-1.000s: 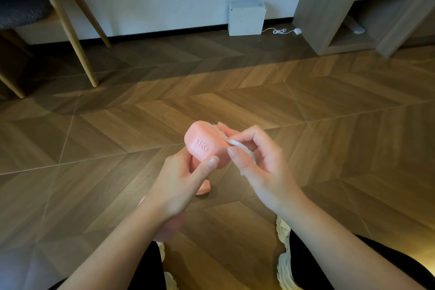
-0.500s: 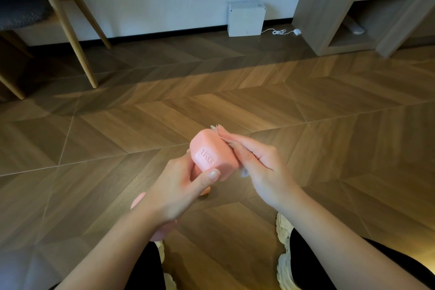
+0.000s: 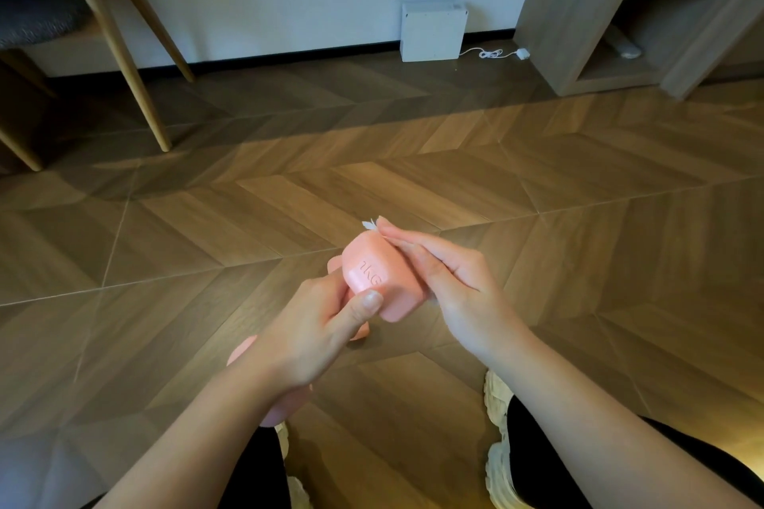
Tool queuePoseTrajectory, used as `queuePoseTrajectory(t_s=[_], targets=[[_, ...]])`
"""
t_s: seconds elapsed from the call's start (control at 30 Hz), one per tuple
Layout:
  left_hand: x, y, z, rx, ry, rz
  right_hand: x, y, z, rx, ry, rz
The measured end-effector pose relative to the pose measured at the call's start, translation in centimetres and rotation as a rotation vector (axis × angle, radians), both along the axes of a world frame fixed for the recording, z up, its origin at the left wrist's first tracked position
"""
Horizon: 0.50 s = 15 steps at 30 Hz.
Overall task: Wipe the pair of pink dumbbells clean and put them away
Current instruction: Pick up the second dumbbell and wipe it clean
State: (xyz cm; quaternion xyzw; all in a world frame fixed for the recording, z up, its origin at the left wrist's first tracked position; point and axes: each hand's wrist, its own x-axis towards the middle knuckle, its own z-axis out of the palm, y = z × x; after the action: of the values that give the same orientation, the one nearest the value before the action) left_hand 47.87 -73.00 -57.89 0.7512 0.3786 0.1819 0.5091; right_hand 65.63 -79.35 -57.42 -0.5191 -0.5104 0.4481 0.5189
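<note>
A pink dumbbell (image 3: 374, 279) with "1KG" on its upper head is held above the wooden floor, and my left hand (image 3: 308, 337) grips it from below with the thumb on that head. My right hand (image 3: 448, 285) lies flat against the head's right side with straight fingers, pressing a white wipe (image 3: 369, 224) whose tip pokes out beyond the fingertips. More pink (image 3: 281, 411) shows under my left wrist; I cannot tell whether it is this dumbbell's other head or the second dumbbell.
A white box (image 3: 432, 31) with a white cable (image 3: 492, 53) stands at the wall. A wooden shelf unit (image 3: 578, 12) is at the back right and chair legs (image 3: 120, 54) at the back left. My pale shoes (image 3: 496, 397) are below.
My right hand went from curled fingers pinching the wipe to flat fingers laid along the head's right side. The dumbbell head shifted slightly right and turned.
</note>
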Motion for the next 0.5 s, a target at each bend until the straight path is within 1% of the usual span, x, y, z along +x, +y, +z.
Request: queuePoseTrajectory(t_s=[0.1,0.23,0.33,0.43,0.5], targets=[[-0.01,0.08,-0.11,-0.004,-0.003,0.014,-0.33,-0.24,0.14,0.054,-0.048,0.041],[0.05,0.01,0.03,-0.006,-0.001,-0.009,-0.04,0.04,0.13,0.018,-0.013,0.02],[0.05,0.07,0.08,0.001,0.006,-0.02,-0.31,-0.2,0.15,0.069,-0.055,0.057],[0.1,0.08,0.12,0.005,0.021,-0.041,-0.13,0.02,0.33,0.026,-0.027,0.03],[0.1,0.11,-0.08,-0.017,0.018,-0.033,-0.08,-0.1,0.32,0.033,-0.051,0.04]])
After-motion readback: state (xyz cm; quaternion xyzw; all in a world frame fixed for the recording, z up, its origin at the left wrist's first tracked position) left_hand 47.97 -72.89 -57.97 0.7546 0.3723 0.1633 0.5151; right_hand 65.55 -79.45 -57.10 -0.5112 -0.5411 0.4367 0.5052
